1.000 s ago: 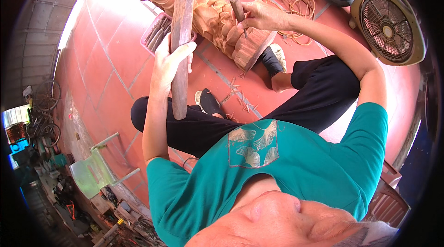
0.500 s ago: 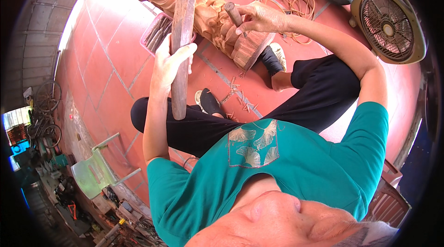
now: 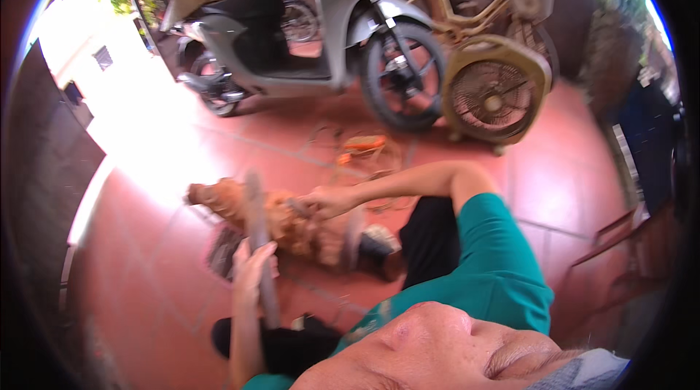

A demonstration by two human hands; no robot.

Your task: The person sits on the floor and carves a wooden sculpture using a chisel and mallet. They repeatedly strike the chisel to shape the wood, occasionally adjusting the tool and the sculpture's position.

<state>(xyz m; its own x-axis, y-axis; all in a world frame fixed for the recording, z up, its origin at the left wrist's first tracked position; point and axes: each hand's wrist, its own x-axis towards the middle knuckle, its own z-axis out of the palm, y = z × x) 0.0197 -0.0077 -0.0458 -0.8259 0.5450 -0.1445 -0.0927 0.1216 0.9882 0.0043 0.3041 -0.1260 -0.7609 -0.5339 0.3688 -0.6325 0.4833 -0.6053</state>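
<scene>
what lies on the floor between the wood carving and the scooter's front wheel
In the head view, a corded orange power strip lies there, slightly blurred.

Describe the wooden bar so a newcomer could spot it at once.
Start at the grey scooter, then look lower to the orange-brown carving. Crossing in front of it, in the left hand, is the wooden bar. Its long, plain, greyish shape sets it apart from the bumpy carving.

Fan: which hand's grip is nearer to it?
Right. In the picture, the right grip is left of and below the fan; the left grip is farther left and lower.
</scene>
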